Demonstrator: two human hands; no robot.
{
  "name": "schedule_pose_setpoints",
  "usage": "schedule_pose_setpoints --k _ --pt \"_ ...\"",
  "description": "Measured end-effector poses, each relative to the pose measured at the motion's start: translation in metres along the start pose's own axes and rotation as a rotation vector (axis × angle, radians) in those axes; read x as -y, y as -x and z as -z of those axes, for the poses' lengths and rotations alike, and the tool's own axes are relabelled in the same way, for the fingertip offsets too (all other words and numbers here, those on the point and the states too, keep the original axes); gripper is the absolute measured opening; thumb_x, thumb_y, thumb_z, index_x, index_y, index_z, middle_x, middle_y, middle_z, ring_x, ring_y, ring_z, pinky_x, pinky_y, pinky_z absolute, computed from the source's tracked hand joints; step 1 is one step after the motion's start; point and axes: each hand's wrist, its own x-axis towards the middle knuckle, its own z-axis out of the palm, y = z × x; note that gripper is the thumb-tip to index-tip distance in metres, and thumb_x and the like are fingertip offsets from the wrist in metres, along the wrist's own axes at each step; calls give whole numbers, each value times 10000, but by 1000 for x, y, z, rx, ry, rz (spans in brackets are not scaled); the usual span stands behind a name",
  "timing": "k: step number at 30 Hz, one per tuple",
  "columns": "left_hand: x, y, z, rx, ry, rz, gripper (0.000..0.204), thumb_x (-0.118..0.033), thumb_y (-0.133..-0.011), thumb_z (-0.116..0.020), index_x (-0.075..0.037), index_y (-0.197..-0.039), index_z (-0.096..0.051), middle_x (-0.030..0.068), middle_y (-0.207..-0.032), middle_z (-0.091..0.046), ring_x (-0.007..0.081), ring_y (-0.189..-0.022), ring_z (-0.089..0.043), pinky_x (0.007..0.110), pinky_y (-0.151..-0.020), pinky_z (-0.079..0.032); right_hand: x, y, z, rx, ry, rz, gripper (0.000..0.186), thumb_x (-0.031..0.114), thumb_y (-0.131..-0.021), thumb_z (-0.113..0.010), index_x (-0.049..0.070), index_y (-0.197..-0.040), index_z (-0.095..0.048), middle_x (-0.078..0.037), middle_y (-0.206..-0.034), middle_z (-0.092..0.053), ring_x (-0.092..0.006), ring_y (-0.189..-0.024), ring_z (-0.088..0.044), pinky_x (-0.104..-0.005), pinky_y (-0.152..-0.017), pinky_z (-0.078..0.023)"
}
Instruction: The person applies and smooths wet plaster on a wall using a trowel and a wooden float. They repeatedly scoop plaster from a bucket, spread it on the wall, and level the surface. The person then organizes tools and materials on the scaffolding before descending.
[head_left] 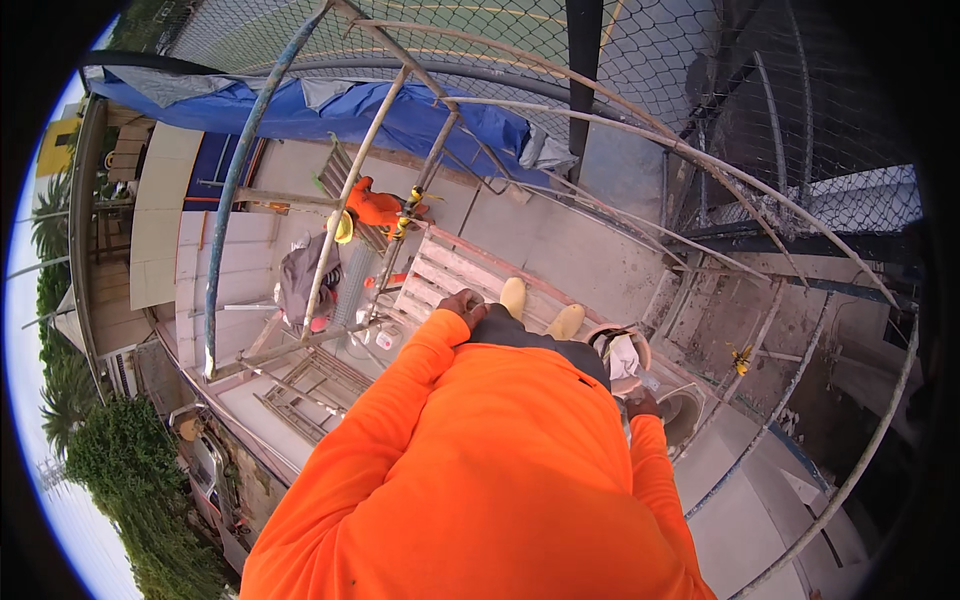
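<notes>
My left hand, in an orange sleeve, is by my dark-trousered knee with its fingers curled in; whatever they may hold is hidden. On the other side, my right hand hangs low next to a bucket with whitish cloth or bag material inside. Its fingers are too dark and small to make out. Close to that hand is a second round container, greyish within. My beige boots stand on a pinkish plank platform.
Scaffold tubes surround me, some tied with yellow material. Below at the left are an orange-clothed figure with a yellow hard hat, a dark grey bundle and a white jug. Blue tarpaulin hangs along chain-link fencing.
</notes>
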Motion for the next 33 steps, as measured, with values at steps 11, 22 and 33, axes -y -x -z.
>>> schedule_pose_setpoints --k 11,22,33 --pt "208 105 -25 -224 122 508 423 -445 -973 -758 -50 -1124 -731 102 -891 -754 229 -789 -693 404 -776 -564 122 -101 115 -165 178 314 494 217 -870 -783 69 -1335 -704 -230 -1236 -750 -420 -1132 -729 -479 -983 -576" --pt "146 94 -31 -163 293 509 473 -510 -942 -750 -90 -1162 -737 150 -1103 -786 340 -1054 -744 445 -952 -574 178 -93 82 -10 242 415 495 259 -868 -801 60 -1311 -705 -258 -1226 -749 -430 -1169 -722 -472 -999 -575" --pt "159 51 -7 -155 297 385 437 -496 -943 -763 -90 -1101 -729 52 -843 -738 195 -759 -681 385 -764 -567 129 -74 89 -153 316 301 615 281 -834 -835 -9 -1350 -671 -269 -1228 -743 -427 -1137 -730 -488 -989 -577"
